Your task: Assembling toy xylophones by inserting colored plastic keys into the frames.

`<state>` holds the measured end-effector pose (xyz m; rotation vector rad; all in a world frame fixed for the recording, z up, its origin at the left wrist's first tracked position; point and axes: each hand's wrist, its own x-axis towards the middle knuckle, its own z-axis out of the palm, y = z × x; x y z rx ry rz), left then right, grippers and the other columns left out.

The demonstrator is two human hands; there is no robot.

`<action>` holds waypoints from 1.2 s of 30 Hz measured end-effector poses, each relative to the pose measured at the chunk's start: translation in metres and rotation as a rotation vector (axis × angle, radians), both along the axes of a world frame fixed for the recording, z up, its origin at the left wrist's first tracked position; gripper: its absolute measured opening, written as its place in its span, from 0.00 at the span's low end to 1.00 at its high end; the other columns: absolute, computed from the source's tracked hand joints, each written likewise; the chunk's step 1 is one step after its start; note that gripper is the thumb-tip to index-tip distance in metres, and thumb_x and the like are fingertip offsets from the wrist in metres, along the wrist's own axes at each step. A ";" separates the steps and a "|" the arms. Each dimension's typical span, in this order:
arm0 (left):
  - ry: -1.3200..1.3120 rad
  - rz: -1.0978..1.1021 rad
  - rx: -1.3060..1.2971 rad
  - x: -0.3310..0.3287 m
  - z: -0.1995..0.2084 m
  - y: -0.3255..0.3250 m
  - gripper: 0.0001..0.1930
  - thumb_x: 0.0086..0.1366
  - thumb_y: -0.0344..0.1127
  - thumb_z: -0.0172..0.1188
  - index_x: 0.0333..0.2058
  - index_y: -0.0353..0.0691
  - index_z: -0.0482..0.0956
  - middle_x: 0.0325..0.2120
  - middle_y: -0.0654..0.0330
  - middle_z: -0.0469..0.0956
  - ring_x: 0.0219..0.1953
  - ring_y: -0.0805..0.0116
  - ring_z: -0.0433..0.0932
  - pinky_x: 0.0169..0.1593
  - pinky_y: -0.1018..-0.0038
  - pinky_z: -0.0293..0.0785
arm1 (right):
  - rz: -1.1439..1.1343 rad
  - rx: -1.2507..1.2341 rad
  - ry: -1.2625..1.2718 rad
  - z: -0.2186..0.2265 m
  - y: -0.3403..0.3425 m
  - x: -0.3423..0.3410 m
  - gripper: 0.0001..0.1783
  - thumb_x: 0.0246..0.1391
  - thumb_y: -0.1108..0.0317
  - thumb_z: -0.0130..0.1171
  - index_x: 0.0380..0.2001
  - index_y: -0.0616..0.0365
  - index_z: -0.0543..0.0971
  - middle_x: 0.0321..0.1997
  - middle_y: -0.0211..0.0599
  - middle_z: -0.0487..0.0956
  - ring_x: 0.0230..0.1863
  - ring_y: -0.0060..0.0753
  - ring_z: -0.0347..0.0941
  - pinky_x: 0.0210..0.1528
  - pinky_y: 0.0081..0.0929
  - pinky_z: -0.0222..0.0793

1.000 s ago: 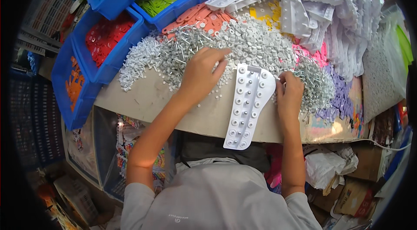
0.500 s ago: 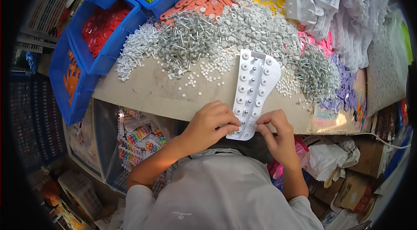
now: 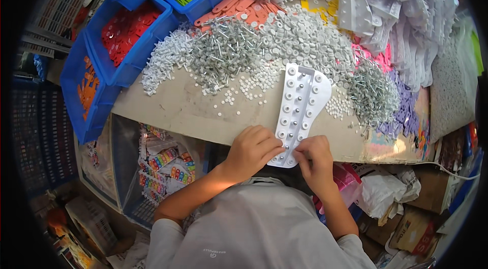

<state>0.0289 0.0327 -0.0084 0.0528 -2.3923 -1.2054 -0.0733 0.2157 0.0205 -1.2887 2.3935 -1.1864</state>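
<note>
A white plastic toy frame (image 3: 303, 97), wide at its far right side and narrower near me, lies tilted over the table's front edge. White round washers line both its sides, and small metal-coloured studs run down its middle channel. My left hand (image 3: 252, 149) is closed at the frame's near left edge, thumb and forefinger gripping it. At the near right corner my right hand (image 3: 316, 160) has its fingers pinched together over the frame; whatever lies between those fingertips is hidden.
Heaped beyond the frame are white washers (image 3: 305, 33), metal pins (image 3: 223, 48) and more pins (image 3: 373, 91) at right. Blue bins (image 3: 109, 73) with red, orange and green flat pieces stand left. White frames (image 3: 356, 5) pile up at back right. Bagged colourful toys (image 3: 168, 160) sit below left.
My right hand has shifted slightly left and down, its fingers now drawn together over the frame's near right corner. My left hand stays at the left edge. The whole view has shifted a little.
</note>
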 end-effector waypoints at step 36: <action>-0.026 0.108 -0.083 -0.054 0.034 -0.063 0.08 0.57 0.29 0.71 0.37 0.37 0.86 0.25 0.59 0.80 0.29 0.62 0.76 0.38 0.67 0.70 | -0.318 0.211 0.340 -0.016 -0.011 -0.108 0.06 0.51 0.73 0.66 0.35 0.58 0.81 0.37 0.36 0.78 0.44 0.43 0.71 0.50 0.40 0.61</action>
